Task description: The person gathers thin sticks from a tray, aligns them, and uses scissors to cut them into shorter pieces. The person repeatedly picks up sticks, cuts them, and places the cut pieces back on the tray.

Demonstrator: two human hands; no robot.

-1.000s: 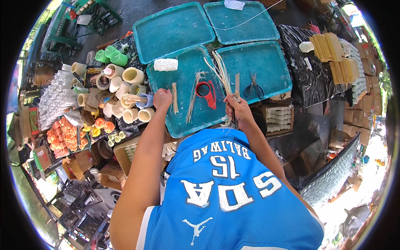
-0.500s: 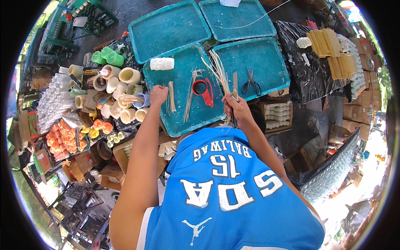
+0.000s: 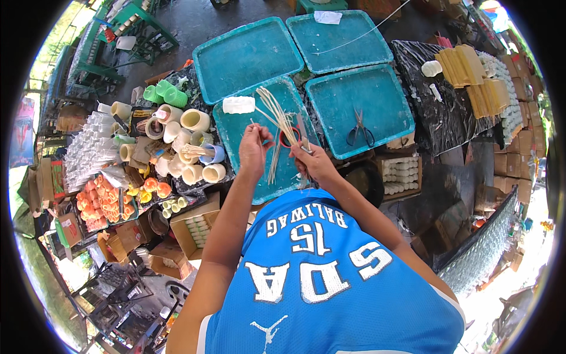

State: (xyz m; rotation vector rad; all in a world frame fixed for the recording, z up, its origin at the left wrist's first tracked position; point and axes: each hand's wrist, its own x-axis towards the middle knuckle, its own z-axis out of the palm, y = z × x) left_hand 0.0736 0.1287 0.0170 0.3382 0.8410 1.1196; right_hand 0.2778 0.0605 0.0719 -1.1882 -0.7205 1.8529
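Over the near left teal tray [image 3: 233, 133], my right hand [image 3: 313, 164] is closed round a bundle of cream strands [image 3: 276, 113], which fan out up and left. A flat metal blade [image 3: 302, 127] sticks up from the same hand. My left hand [image 3: 254, 147] is pinched just left of the bundle; a small pale tip shows above its fingers, too small to name. Behind the bundle, a red ring-shaped tool [image 3: 288, 137] is mostly hidden. More loose strands [image 3: 273, 165] lie on the tray between my hands. A white roll [image 3: 239, 105] rests at the tray's far left edge.
Dark-handled scissors [image 3: 360, 131] lie in the right tray [image 3: 386, 106]. Two more teal trays [image 3: 247, 56] stand farther off. At left are cream cups [image 3: 195, 120], green pieces [image 3: 171, 93] and orange pieces [image 3: 97, 194]. Yellow sheets [image 3: 463, 65] lie on black plastic at right.
My left hand has moved right, from the tray's left side toward the bundle. My right hand has brought the bundle and blade left, over the red tool. The view has shifted slightly.
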